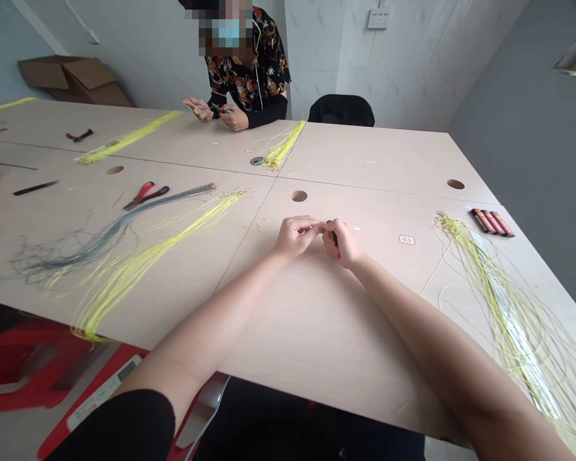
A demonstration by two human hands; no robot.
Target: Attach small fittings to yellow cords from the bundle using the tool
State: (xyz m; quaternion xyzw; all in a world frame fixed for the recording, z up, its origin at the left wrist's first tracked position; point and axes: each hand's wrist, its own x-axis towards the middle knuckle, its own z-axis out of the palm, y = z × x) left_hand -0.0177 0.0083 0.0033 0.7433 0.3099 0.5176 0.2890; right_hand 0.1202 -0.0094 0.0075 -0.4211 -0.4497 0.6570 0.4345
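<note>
My left hand [295, 237] is closed in a pinch above the table, its fingertips almost meeting those of my right hand. What it pinches is too small to make out. Wrapped in my right hand [346, 246] is a small dark-handled tool [333, 235] with a yellowish edge; its working end is hidden by the fingers. A tiny yellow bit shows near the fingertips. To the left lie a bundle of yellow strands [158, 248] and a bundle of grey strands [120, 224]. Another yellow-green bundle [492, 294] spreads along the table's right side.
Red-and-black pliers [146, 194] lie left, beyond the grey strands. Several red-and-black cylinders [492, 222] sit at the right edge. A small red-bordered label [406, 240] and a round table hole [299, 196] are near my hands. Across the table a person [247, 83] works with both hands.
</note>
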